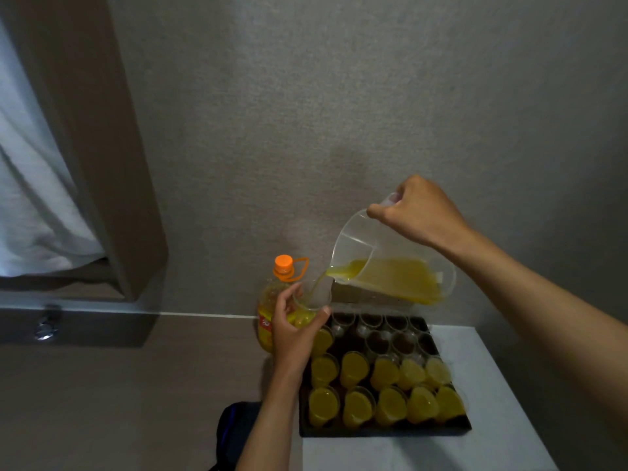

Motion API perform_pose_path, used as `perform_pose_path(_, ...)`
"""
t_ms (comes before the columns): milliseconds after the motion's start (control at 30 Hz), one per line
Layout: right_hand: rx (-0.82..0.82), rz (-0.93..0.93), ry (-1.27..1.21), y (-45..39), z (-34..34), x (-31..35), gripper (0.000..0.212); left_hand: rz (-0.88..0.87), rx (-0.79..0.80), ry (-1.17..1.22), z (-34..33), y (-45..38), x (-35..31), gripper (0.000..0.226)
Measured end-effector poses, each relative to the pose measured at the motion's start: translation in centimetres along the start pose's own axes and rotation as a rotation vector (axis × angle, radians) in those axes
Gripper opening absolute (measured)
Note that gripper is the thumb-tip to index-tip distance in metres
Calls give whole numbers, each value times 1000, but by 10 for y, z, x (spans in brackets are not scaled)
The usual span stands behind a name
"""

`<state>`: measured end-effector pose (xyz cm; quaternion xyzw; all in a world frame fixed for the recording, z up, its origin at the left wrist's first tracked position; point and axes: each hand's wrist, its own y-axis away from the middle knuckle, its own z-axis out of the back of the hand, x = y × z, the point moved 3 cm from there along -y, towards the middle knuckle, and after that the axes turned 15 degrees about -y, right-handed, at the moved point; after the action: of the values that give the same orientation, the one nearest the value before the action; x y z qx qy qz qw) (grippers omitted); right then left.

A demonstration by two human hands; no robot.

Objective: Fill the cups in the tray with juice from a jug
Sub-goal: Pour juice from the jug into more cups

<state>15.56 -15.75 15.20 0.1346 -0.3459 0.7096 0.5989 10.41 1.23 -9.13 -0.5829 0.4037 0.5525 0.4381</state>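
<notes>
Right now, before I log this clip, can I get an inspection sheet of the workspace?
Surface: white table, carrying a black rectangular tray.
Job's things: clear plastic jug tilted, orange juice streaming into a clear plastic cup held above the tray's far left corner. The two near rows of cups are filled; most far cups look empty.
Clutter: large orange-capped juice bottle left of the tray; dark blue object at the bottom edge, unidentifiable.
Grippers: left hand grips the cup; right hand grips the jug's handle.
Cables: nothing seen.
Surroundings: grey wall; white curtain at left.
</notes>
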Motion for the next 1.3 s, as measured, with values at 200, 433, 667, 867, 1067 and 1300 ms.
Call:
perform_pose_path(200, 11, 1, -5, -1, 4, 2, 44, -23, -32, 15, 1, -1, 1, 61)
perform_pose_path(433, -5, 19, 14, -1, 7, 4, 46, -26, -52, 0, 0, 0, 2, 61)
perform_pose_path(667, 3, 25, 12, -2, 9, 2, 50, -6, -41, -4, -7, 3, 1, 61)
perform_pose_path(867, 9, 36, -3, -1, 13, -1, 49, 2, -60, -24, -11, 3, 0, 60)
perform_pose_path(1067, 8, 48, -3, -6, 16, -4, 51, -6, -51, -24, -16, 3, -7, 60)
perform_pose_path(1300, 17, 54, 0, -9, 16, -5, 52, -10, -46, -34, -18, 2, -9, 61)
